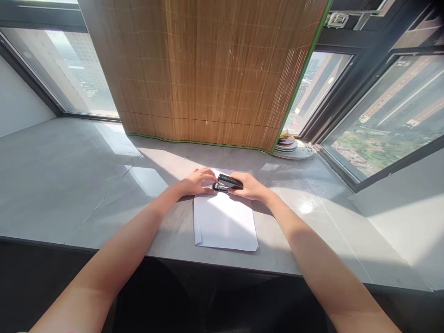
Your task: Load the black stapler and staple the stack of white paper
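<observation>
A black stapler lies over the upper part of a stack of white paper, its top arm raised from its base at the left end. My right hand is closed round the stapler's right end. At the stapler's left end is my left hand, resting over the paper's upper left edge. Its thumb and fingers are apart, with the fingertips beside the stapler's jaw; whether they touch it I cannot tell. Near its lower left corner, the paper shows a folded or lifted edge.
The grey tiled ledge has a dark front edge. A bamboo blind hangs behind the paper, down to the ledge. Stacked plates stand at the back right. Windows and white walls flank both sides.
</observation>
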A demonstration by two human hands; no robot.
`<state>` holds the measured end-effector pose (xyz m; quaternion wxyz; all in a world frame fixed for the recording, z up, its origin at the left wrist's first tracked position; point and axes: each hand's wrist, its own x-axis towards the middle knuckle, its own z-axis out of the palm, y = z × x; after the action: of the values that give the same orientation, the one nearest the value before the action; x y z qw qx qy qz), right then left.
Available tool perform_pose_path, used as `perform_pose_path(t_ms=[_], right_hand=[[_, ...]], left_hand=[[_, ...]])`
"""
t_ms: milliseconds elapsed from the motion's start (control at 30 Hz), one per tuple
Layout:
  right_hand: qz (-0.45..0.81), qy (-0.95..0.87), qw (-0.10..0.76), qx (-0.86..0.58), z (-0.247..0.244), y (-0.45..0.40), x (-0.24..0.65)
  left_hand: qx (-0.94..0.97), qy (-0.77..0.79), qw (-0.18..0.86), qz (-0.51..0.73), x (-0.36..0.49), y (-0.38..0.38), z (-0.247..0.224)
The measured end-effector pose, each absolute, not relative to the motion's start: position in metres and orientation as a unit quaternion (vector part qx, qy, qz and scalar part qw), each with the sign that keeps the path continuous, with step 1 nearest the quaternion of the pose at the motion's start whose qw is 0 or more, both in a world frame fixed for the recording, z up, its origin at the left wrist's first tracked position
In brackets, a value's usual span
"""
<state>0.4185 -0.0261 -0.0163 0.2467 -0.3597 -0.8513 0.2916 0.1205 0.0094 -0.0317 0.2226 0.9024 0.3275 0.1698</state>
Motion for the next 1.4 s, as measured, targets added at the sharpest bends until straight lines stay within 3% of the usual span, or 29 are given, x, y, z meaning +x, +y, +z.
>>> perform_pose_path(t_ms=[267, 433, 733, 1400], right_hand=[[0.334, -0.790, 0.324, -0.399, -0.013, -0.019, 0.438], [0.483, -0.735, 0.292, -0.375, -0.008, -0.018, 0.458], [0.682, -0.595, 0.161, -0.393, -0.012, -0.018, 0.464], [0.773, -0.520, 0.129, -0.340, 0.000, -0.020, 0.469]], left_hand=[[0.897, 0.319, 0.239, 0.190, 0.120, 0.008, -0.029], [0.892, 0.317, 0.253, 0.199, 0.120, 0.005, -0.025], [0.896, 0.322, 0.241, 0.187, 0.120, 0.005, -0.025], [0.887, 0.336, 0.258, 0.182, 0.119, 0.006, -0.024]])
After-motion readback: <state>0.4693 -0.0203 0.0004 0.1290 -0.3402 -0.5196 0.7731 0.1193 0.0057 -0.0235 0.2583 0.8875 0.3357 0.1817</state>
